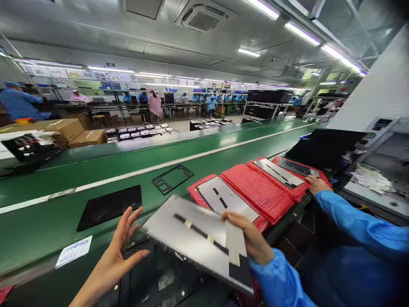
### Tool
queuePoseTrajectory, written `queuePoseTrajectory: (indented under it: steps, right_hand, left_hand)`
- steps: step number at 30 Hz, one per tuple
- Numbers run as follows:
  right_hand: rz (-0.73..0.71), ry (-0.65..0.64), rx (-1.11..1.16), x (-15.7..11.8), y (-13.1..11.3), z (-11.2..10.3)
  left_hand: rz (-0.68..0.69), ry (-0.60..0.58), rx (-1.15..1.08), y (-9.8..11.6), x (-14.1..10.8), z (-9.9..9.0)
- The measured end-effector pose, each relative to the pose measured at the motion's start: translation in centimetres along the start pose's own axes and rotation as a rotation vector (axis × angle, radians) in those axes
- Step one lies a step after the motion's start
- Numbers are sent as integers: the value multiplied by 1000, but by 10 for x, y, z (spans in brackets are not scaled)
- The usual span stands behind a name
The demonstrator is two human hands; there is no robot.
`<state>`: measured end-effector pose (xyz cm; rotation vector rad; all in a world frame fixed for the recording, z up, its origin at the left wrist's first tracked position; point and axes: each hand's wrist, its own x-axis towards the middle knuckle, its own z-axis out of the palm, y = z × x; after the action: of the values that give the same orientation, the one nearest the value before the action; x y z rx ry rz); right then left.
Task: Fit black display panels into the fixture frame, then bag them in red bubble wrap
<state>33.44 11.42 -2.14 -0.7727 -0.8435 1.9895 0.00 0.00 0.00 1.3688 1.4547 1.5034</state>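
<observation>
Your left hand is open, thumb and fingers spread just beside the left corner of the silver panel; your right hand is not visible. The panel is tilted over the near edge of the green conveyor belt, its right end gripped by a co-worker's hand. Inboard of that edge lie the black sheet and, to its right, the black frame.

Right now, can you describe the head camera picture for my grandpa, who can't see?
A co-worker's blue-sleeved hand holds a flat silvery panel near the wearer's open left hand, beside a green work surface. To the right, more panels lie on red wrapping; people work behind.
</observation>
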Motion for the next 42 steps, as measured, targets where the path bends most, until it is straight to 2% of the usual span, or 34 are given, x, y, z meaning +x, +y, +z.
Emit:
queuePoseTrajectory:
  steps: [2,5,7,9,11,13,15,19,23,26,29,30,34,38,42]
  right_hand:
    - [100,-30,11,0,34,17]
    - [304,-139,18,1,70,32]
    - [473,-291,-15,5,82,31]
    - [563,-452,-86,8,89,27]
    - [507,-499,-129,12,93,23]
    - [368,-397,-78,15,96,24]
    - [294,-278,24,18,98,27]
    - [293,-140,144,23,97,37]
    - [287,-129,156,32,96,45]
    - [233,-188,95,45,98,47]
    - [192,-240,75,57,102,48]
    - [192,-244,95,60,104,48]
    - [226,-205,229,65,112,45]
    - [274,-154,301,64,116,43]
    - [258,-69,293,67,117,43]
  left_hand:
    - [18,-106,-69,1,-8,-14]
    - [-89,-106,-71,-2,-17,-32]
    - [-236,35,-18,-4,-20,-37]
    - [-378,189,-33,-4,-23,-36]
    - [-472,212,-125,-1,-25,-30]
    - [-506,153,-218,3,-27,-23]
    - [-510,125,-247,6,-29,-18]
    - [-498,136,-245,6,-32,-13]
    - [-541,118,-303,2,-33,-14]
    - [-556,144,-353,-13,-25,-25]
    - [-545,126,-413,-42,-1,-44]
    - [-535,109,-357,-53,12,-50]
    - [-492,119,201,-93,79,-58]
    - [-466,180,471,-118,148,-39]
    - [-532,240,660,-133,199,-9]
